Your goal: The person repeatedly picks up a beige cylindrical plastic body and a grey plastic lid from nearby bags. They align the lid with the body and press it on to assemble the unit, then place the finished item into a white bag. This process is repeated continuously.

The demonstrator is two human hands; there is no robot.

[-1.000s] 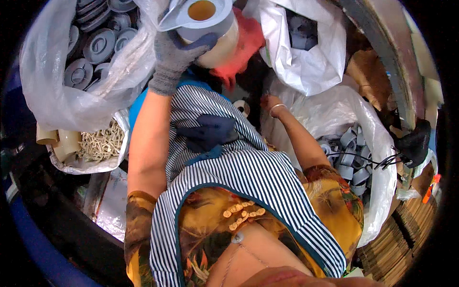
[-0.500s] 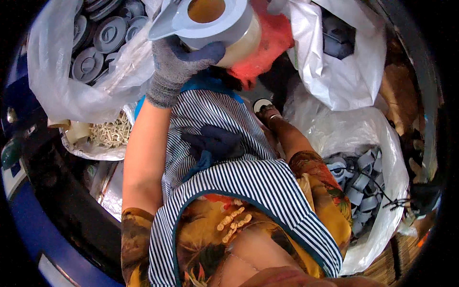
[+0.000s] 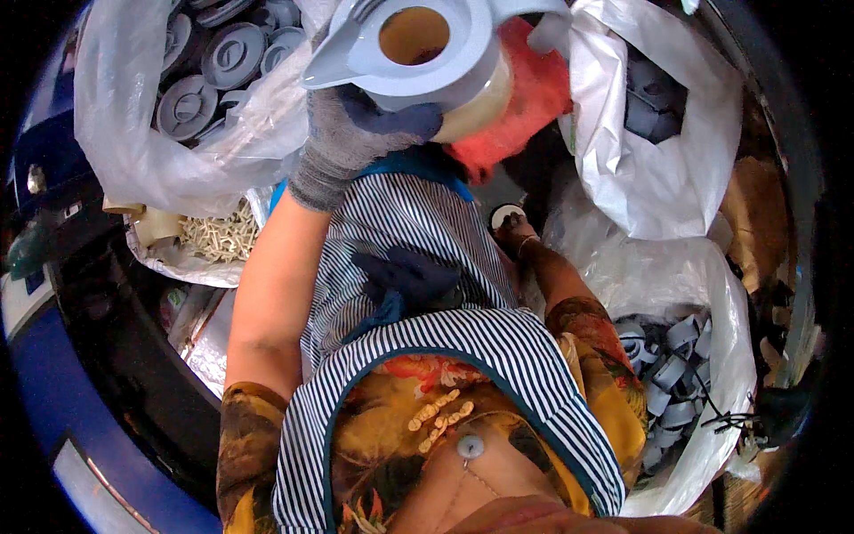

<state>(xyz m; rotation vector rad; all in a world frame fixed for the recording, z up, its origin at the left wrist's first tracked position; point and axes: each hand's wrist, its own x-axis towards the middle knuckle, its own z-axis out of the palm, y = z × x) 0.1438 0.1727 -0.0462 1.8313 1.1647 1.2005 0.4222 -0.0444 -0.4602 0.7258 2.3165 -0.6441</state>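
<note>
My left hand (image 3: pixel 356 133), in a grey knit glove with dark fingers and thumb, grips a jug (image 3: pixel 476 53) near the top of the view. The jug has a light grey top with a spout on its left, a handle on its right and a round opening; its lower body is cream. Just behind the jug lies a red cloth-like piece (image 3: pixel 525 102). Lower and to the right, my right hand (image 3: pixel 516 236) is closed on a small round white piece (image 3: pixel 500 212) with a dark middle. Some of its fingers are hidden.
A clear bag of grey round lids (image 3: pixel 187 107) stands far left, above a bag of small beige pegs (image 3: pixel 218 233). A white bag (image 3: pixel 658 178) with dark grey parts is far right. Nearer, another bag holds grey curved parts (image 3: pixel 672 383). A dark glove (image 3: pixel 409 274) lies on my striped apron.
The whole view has shifted and turned slightly, and the jug's handle now shows on its right. My left hand keeps its grip on the jug; the right hand stays beside my lap.
</note>
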